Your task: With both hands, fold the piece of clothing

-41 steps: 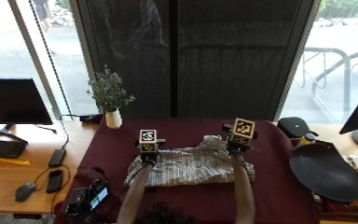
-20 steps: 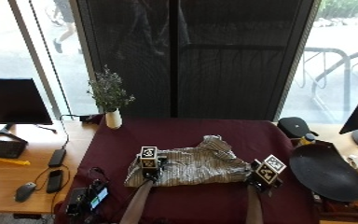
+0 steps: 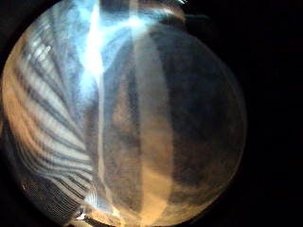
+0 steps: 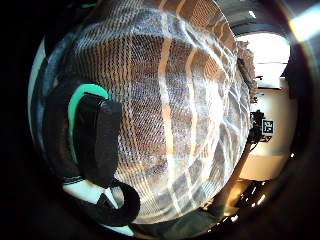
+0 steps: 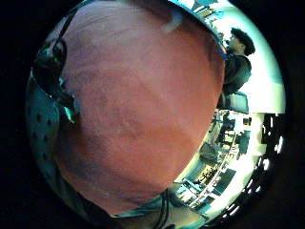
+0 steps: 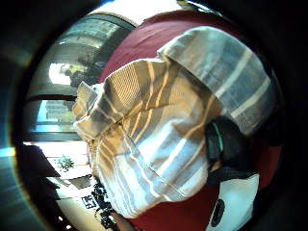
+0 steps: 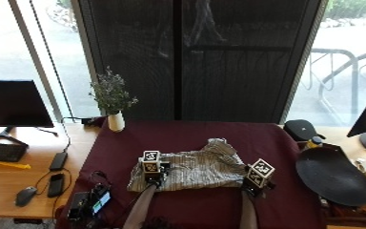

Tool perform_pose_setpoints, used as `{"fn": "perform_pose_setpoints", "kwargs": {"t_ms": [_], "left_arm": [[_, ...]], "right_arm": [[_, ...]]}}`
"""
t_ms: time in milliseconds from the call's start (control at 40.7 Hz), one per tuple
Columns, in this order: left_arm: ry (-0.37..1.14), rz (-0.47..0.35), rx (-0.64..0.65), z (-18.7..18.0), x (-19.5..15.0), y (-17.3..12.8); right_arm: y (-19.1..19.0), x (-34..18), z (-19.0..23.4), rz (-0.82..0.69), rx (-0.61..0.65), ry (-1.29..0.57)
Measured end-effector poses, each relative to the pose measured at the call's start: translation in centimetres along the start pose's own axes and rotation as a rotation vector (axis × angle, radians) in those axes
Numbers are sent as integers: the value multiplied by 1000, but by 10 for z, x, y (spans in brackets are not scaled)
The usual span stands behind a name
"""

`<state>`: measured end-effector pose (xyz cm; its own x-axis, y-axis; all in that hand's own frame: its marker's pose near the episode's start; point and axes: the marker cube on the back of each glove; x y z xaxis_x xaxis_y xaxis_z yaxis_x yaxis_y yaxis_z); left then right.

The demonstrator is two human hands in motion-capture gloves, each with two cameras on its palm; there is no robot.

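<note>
Both hands sit at the near edge of the piece of clothing (image 7: 189, 168) in the outside view: the left hand (image 7: 152, 175) at its seven o'clock corner, the right hand (image 7: 254, 181) at its four o'clock corner. From up here I cannot tell either grip. The striped garment lies rumpled in the middle of the desk (image 7: 183, 138), which is covered in a dark red cloth, before a tall dark window screen. A white vase (image 7: 116, 121) with a sprig of flowers stands at the desk's ten o'clock corner. A monitor (image 7: 13, 104), keyboard (image 7: 0, 152) and mouse (image 7: 24, 195) lie on the wooden side surface at nine o'clock; a black round dish (image 7: 334, 175) lies at three o'clock.

Half a second ago the hands were in much the same spots; a second ago both were farther up, at the garment's far edge.

Left little-finger palm view: striped cloth (image 3: 57, 142) fills the picture, close against the palm.

Left thumb palm view: the cloth (image 4: 170, 110) spreads across the frame, with a gloved thumb (image 4: 97, 140) curled against it, so the left grip is closed on the fabric.

Right little-finger palm view: only the dark red desk cover (image 5: 138, 109).

Right thumb palm view: the garment (image 6: 159, 134) is bunched on the red cover, a gloved fingertip (image 6: 226, 144) pressing its edge, pinching it.
</note>
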<state>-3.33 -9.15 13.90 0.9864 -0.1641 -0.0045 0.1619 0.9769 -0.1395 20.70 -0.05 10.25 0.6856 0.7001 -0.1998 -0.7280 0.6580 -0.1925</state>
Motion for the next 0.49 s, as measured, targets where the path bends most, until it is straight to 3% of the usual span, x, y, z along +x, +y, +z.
{"fn": "perform_pose_setpoints", "kwargs": {"t_ms": [98, 221, 295, 492], "left_arm": [[22, 8, -65, -12, 2, -1], [39, -18, -63, -50, -5, 1], [42, -20, -39, -77, -8, 4], [38, -33, 55, -134, -14, 7]], "right_arm": [[0, -12, -9, -15, 32, -78], [-29, -47, -25, -49, 259, -313], [-28, -69, -48, -95, 346, -434], [15, -141, -100, -389, 351, -680]]}}
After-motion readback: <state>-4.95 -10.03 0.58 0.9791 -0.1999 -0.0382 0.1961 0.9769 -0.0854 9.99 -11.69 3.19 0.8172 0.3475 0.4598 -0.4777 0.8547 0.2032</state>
